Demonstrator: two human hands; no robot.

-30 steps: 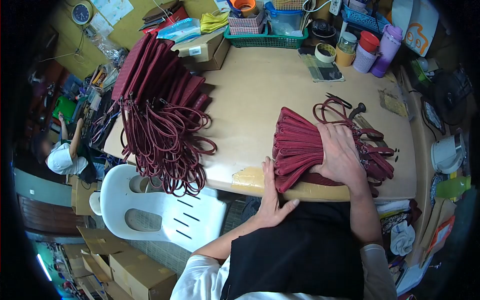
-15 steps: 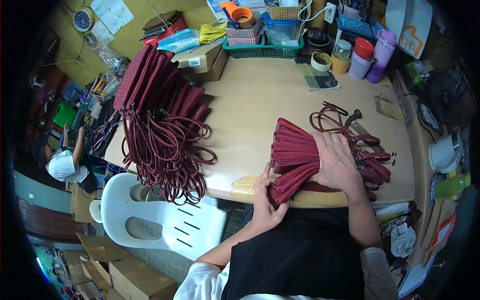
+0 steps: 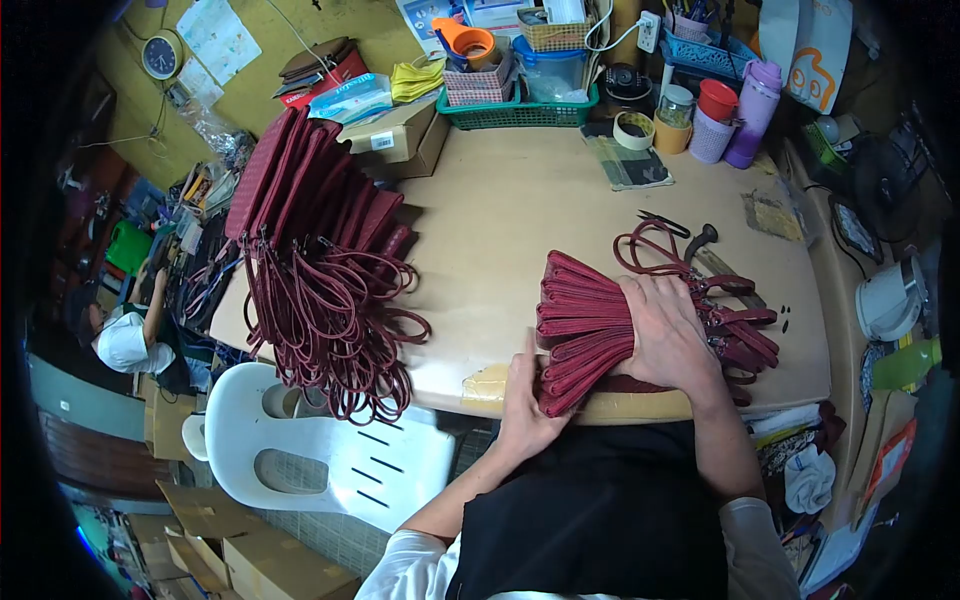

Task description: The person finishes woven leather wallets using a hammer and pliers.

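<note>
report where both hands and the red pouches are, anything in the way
right hand pressed on bundled red pouches; left hand at their near end; hammer lies just beyond the straps

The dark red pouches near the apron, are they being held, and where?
Yes: the right hand grips the pouches across their strap end; the left hand is against their near side.

white sleeves [image 3: 408, 566], black apron [image 3: 580, 510]

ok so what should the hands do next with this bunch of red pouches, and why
Probably press the left hand inward: it sits at the near end of the fanned pouches, while the right hand already braces them from above.
</note>
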